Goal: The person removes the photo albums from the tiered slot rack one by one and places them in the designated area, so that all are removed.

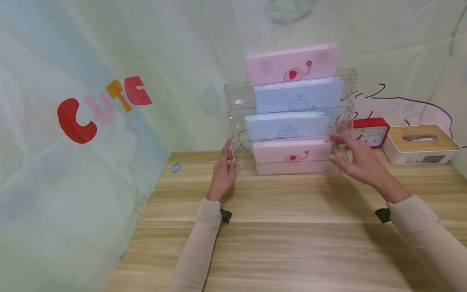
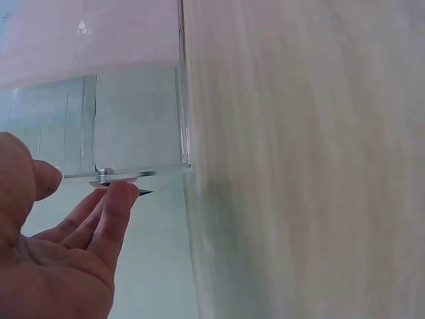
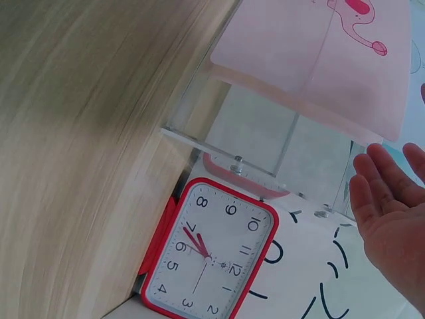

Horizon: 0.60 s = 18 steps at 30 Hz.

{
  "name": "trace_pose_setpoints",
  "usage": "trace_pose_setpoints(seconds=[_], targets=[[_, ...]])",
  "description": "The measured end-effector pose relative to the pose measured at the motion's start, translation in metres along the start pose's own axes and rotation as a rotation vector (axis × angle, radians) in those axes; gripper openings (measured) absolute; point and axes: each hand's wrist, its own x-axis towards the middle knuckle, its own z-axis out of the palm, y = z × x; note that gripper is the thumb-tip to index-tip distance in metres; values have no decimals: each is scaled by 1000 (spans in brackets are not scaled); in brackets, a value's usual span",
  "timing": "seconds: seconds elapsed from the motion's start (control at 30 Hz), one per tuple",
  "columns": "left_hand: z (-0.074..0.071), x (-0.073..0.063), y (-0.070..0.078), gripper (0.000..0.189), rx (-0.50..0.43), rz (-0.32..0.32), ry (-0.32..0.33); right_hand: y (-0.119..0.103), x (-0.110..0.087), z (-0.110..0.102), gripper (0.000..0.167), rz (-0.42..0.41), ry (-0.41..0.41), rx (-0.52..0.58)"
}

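Note:
A clear acrylic file rack (image 1: 242, 165) stands on the wooden desk against the curtain. Stepped in its tiers are a front pink elephant folder (image 1: 270, 158), two blue whale folders (image 1: 268, 125) and a taller pink elephant folder (image 1: 266, 67) at the back. My left hand (image 1: 223, 174) is at the rack's left side, its fingertips touching the outer wall near a metal screw (image 2: 105, 174) in the left wrist view. My right hand (image 1: 361, 162) is by the rack's right end, fingers extended, fingertips right at the front folder's edge; nothing shows in its palm.
A red-framed clock (image 1: 370, 132) stands right of the rack, beside a white tissue box (image 1: 419, 152) with a wooden lid. On the desk's left lies a small blue ring (image 1: 176, 167). The curtain (image 1: 189, 73) with coloured letters hangs along the left and back.

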Motion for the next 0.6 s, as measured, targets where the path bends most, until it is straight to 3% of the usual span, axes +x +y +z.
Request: trace_pose_setpoints(seconds=[0.27,0.6], targets=[[-2,-1,-2,75,24,20,-14,3,5,8,59,-25,69,-15],[-2,0,-1,75,31,40,-26,4,11,11,54,-41,99,-11]])
